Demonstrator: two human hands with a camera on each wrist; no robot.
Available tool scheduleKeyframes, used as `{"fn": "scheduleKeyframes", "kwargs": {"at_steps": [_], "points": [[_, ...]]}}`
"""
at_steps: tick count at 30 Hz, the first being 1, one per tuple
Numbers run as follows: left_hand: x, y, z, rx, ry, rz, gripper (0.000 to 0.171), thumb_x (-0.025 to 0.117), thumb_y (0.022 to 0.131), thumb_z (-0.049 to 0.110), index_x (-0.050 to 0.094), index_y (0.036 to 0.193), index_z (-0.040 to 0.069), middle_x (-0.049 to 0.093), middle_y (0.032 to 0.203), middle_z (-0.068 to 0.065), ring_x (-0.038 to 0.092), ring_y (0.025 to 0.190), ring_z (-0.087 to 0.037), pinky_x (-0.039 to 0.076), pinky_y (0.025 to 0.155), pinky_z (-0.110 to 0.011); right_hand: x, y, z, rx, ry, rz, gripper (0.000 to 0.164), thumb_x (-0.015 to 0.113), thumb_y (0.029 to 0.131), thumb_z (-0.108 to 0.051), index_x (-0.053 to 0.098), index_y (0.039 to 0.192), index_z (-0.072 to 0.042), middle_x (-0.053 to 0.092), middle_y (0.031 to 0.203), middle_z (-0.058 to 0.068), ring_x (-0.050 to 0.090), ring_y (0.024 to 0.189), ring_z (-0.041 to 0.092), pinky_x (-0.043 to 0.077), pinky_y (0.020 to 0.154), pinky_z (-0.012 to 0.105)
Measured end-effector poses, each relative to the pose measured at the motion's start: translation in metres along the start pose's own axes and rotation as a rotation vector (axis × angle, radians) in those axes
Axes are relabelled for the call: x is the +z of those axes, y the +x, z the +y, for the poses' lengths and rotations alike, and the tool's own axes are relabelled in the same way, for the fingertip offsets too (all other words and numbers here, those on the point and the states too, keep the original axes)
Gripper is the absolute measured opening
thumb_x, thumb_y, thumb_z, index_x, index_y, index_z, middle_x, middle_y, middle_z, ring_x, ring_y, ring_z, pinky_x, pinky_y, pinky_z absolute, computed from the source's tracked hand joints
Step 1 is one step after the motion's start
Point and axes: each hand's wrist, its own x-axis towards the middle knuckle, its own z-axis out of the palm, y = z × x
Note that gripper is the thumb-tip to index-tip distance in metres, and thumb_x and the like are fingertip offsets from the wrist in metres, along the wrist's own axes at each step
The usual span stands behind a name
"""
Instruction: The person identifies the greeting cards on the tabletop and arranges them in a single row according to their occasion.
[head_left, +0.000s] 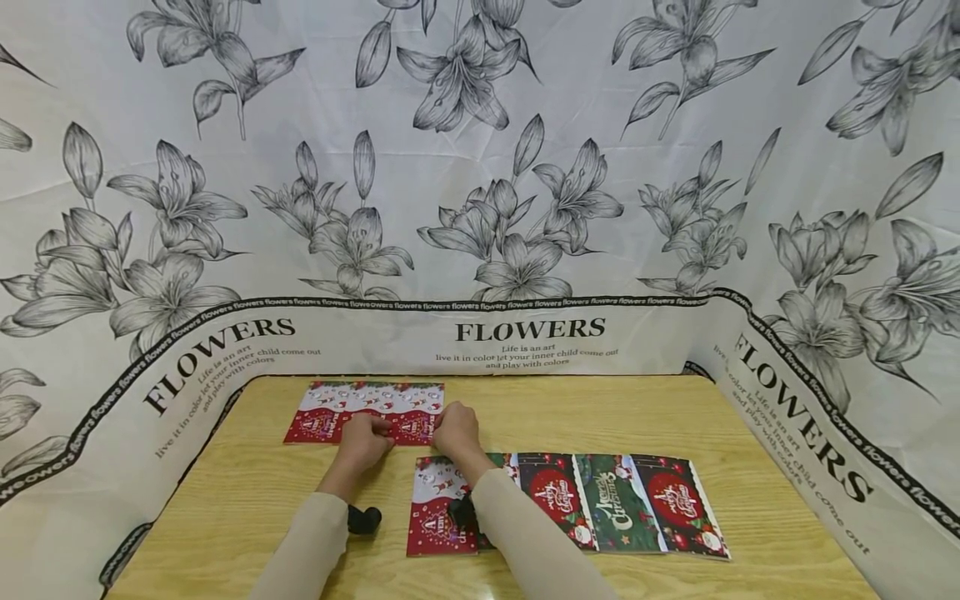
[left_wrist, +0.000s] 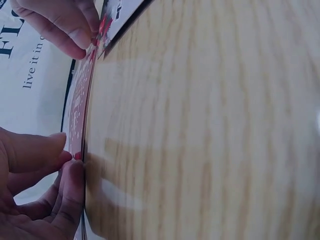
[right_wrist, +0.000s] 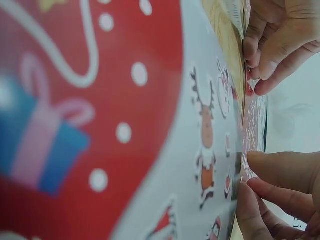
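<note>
In the head view, my left hand [head_left: 365,440] and right hand [head_left: 457,429] are at either side of a red and white Christmas card [head_left: 414,423], the rightmost of the back row. Thumb and fingers of the left hand pinch its near left edge, as the left wrist view shows low in the picture. On the opposite side, the right hand [right_wrist: 280,192] grips the card's edge between thumb and fingers. The card lies nearly flat, close over the table. Two matching cards [head_left: 317,421] lie beside it on the left, the middle one partly behind my left hand.
Across the front lies a row of cards: a red and white one [head_left: 442,517], one mostly under my right forearm, a dark one [head_left: 551,496], a green one [head_left: 617,504] and another dark one [head_left: 678,504]. Flower-printed cloth [head_left: 525,350] borders the wooden table [head_left: 225,517].
</note>
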Motion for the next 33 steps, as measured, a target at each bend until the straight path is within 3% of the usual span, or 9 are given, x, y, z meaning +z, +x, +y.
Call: {"fn": "scheduleKeyframes", "kwargs": {"at_steps": [10, 22, 28, 33], "points": [[-0.002, 0.0, 0.005, -0.028, 0.028, -0.019, 0.022, 0.072, 0.096, 0.003, 0.075, 0.115, -0.008, 0.071, 0.114, -0.023, 0.066, 0.105, -0.036, 0.055, 0.093, -0.052, -0.002, 0.001, 0.0, 0.031, 0.037, -0.023, 0.018, 0.081, 0.072, 0.01, 0.076, 0.084, -0.002, 0.067, 0.091, 0.011, 0.061, 0.087, 0.027, 0.058, 0.077, 0.04], [-0.001, 0.001, 0.009, -0.068, 0.019, -0.041, 0.02, 0.07, 0.099, 0.006, 0.074, 0.114, -0.008, 0.071, 0.112, -0.023, 0.066, 0.103, -0.036, 0.056, 0.092, -0.051, -0.003, -0.002, 0.001, 0.042, 0.075, -0.033, 0.018, 0.086, 0.076, 0.006, 0.076, 0.089, -0.001, 0.069, 0.096, 0.012, 0.064, 0.089, 0.028, 0.059, 0.078, 0.04], [-0.003, -0.001, 0.011, -0.061, 0.023, -0.056, 0.023, 0.071, 0.099, 0.007, 0.072, 0.115, -0.009, 0.07, 0.113, -0.023, 0.066, 0.104, -0.037, 0.056, 0.091, -0.052, -0.005, -0.004, 0.001, 0.059, 0.119, -0.052, 0.025, 0.088, 0.076, 0.005, 0.076, 0.097, 0.002, 0.068, 0.1, 0.014, 0.063, 0.093, 0.029, 0.059, 0.08, 0.04], [-0.007, -0.006, 0.016, -0.056, 0.008, -0.062, 0.023, 0.072, 0.099, 0.008, 0.073, 0.116, -0.007, 0.07, 0.113, -0.022, 0.065, 0.106, -0.037, 0.055, 0.091, -0.052, -0.011, -0.008, 0.002, 0.017, 0.169, -0.063, 0.032, 0.089, 0.077, 0.002, 0.075, 0.105, 0.004, 0.066, 0.092, 0.01, 0.061, 0.085, 0.025, 0.057, 0.077, 0.039]]}}
